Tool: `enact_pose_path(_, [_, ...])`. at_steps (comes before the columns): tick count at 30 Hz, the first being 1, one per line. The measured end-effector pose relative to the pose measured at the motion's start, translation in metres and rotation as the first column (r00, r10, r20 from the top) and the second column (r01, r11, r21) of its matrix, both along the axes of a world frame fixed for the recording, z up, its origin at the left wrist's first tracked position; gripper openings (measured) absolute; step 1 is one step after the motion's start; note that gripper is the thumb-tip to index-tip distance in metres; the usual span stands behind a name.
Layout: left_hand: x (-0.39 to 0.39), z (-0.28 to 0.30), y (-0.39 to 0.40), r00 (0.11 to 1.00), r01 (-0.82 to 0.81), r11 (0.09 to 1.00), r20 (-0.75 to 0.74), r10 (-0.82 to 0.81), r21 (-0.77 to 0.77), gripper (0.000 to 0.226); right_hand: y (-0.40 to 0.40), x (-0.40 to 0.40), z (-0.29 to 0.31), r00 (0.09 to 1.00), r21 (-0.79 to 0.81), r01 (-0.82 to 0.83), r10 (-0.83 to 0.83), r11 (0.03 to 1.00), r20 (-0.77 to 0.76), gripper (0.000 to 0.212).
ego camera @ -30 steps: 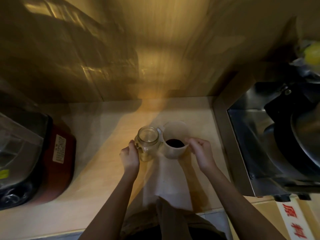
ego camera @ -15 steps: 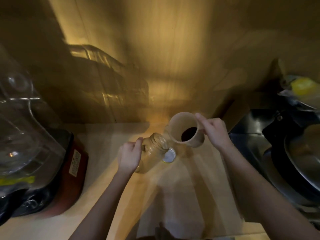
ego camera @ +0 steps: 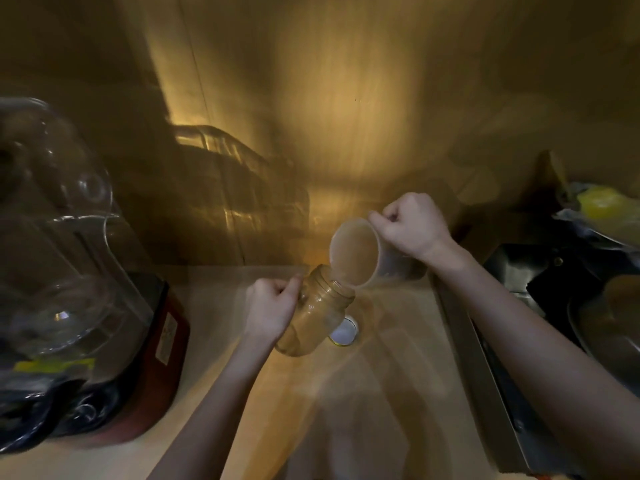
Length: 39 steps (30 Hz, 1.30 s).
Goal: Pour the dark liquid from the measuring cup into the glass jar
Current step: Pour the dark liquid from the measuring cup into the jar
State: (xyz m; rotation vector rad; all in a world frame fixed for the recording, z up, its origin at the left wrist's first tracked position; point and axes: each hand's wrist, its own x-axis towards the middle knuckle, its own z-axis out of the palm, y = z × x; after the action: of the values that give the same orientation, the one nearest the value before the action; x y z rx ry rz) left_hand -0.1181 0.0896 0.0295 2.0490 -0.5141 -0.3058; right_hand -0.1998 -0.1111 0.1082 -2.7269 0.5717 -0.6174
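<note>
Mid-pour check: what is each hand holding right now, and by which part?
The left hand grips the tilted glass jar by its side handle near the neck. The right hand holds the tipped measuring cup by its handle.

The left hand point(ego camera: 269, 311) covers the side of the glass jar point(ego camera: 317, 311), and the jar hides part of a small white lid point(ego camera: 344, 332) lying behind it. The measuring cup point(ego camera: 356, 252) tips toward the jar's mouth, but motion blur keeps any dark liquid from showing. The blender point(ego camera: 69, 271) is cut off by the left edge, and the pan point(ego camera: 602, 317) by the right edge.
</note>
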Motion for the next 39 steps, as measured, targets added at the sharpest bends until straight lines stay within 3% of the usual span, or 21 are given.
enact_pose_path(5, [-0.001, 0.009, -0.005, 0.998, -0.044, 0.993, 0.04, 0.039, 0.111, 0.047, 0.014, 0.003, 0.006, 0.983, -0.271, -0.175, 0.184, 0.947, 0.008, 0.045])
enact_pose_path(9, [-0.003, 0.011, -0.008, 0.997, -0.068, 0.989, 0.057, 0.061, 0.134, 0.046, 0.015, 0.009, 0.007, 0.97, -0.366, -0.195, 0.234, 0.91, 0.065, 0.047])
enact_pose_path(15, [-0.005, 0.01, -0.008, 0.993, -0.099, 0.991, 0.076, 0.093, 0.086, 0.048, 0.017, 0.014, 0.013, 0.963, -0.409, -0.189, 0.25, 0.893, 0.102, 0.045])
enact_pose_path(28, [0.001, 0.008, -0.025, 0.992, -0.106, 0.994, 0.067, 0.107, -0.018, 0.049, 0.018, 0.026, 0.031, 0.956, -0.56, -0.267, 0.286, 0.784, -0.055, 0.042])
enact_pose_path(39, [0.002, 0.003, -0.034, 0.991, -0.116, 0.993, 0.064, 0.118, -0.03, 0.048, 0.016, 0.033, 0.032, 0.96, -0.601, -0.259, 0.267, 0.756, -0.078, 0.039])
